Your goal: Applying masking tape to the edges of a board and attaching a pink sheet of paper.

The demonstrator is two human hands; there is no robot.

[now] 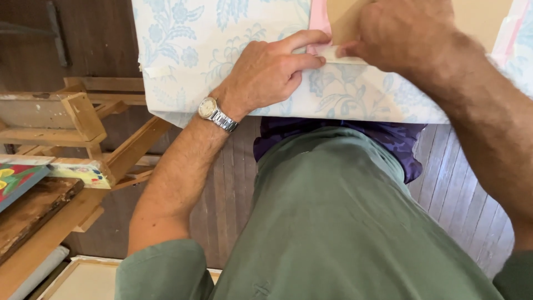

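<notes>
Two hands work at the top of our view, both pressed onto a panel wrapped in pale cloth with a blue floral print (222, 39). Our left hand (269, 72) lies flat on the cloth, palm down, its fingers (302, 40) stretched toward the right and closed together, the tips pinning a narrow white strip (340, 54) at the fold. Our right hand (402, 30) comes in from the right, knuckles up, fingers curled down onto the same strip; whether it pinches the strip or only presses it we cannot tell, since the fingertips are hidden under the hand.

The strip runs roughly left to right, its long axis level with the panel's near edge, and it sits between the two hands. Just above it a pink edge (319, 19) and a tan backing (477, 16) show where the cloth folds over.

A metal wristwatch (215, 114) circles our left wrist. Below the panel we see a green shirt (333, 222) and purple fabric (388, 139). Wooden frames (83, 119) and a brightly painted board (19, 180) stand at the left on the dark plank floor (222, 211).
</notes>
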